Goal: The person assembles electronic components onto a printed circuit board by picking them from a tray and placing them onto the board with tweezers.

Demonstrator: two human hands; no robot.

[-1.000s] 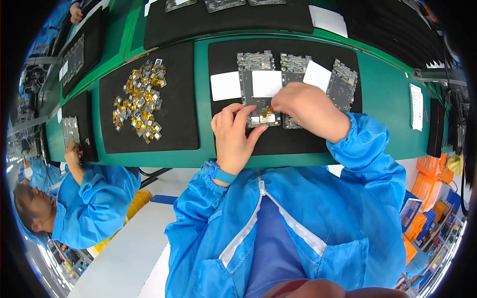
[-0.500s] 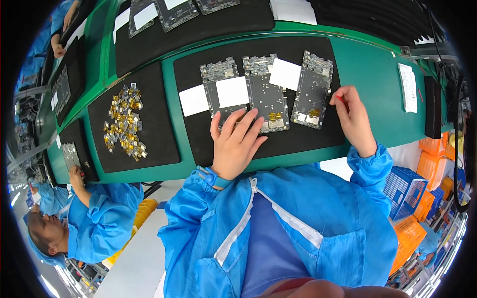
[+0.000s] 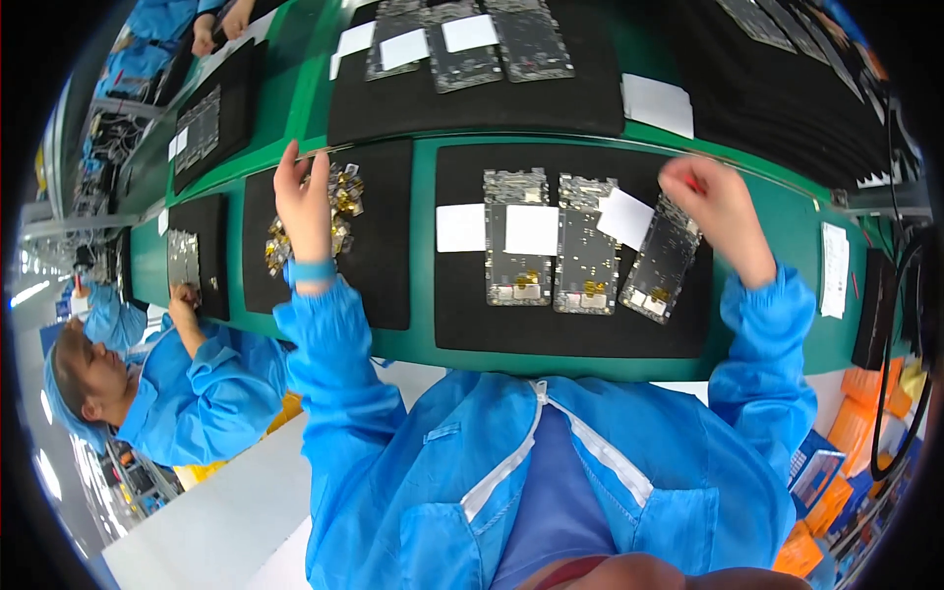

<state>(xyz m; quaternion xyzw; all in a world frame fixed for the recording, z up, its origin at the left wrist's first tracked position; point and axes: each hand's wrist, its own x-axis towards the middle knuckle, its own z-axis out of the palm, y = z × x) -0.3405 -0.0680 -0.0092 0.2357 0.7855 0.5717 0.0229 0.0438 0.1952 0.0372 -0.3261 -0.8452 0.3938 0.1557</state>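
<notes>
My left hand (image 3: 305, 206) is over the left black mat, its fingers stretched out and apart, beside a pile of small gold-and-silver flexible parts (image 3: 346, 194). It hides part of the pile, and I see nothing in its fingers. My right hand (image 3: 723, 202) is closed on a small red object (image 3: 695, 184), mostly hidden by the fingers, over the top of a tilted circuit board (image 3: 661, 261). Left of that board lie a middle circuit board (image 3: 587, 256) and a left circuit board (image 3: 517, 258). Each carries a gold piece near its lower end.
White cards (image 3: 461, 228) lie beside and partly across the boards on a black mat (image 3: 472, 329). Behind a raised green edge, more boards (image 3: 536, 44) and a white paper stack (image 3: 657, 105) rest. A co-worker (image 3: 187, 393) sits at the left. Orange crates (image 3: 836, 501) stand lower right.
My left hand has left the boards and reached leftward to the pile of parts. My right hand has moved up to the tilted board's top end. The whole view has shifted.
</notes>
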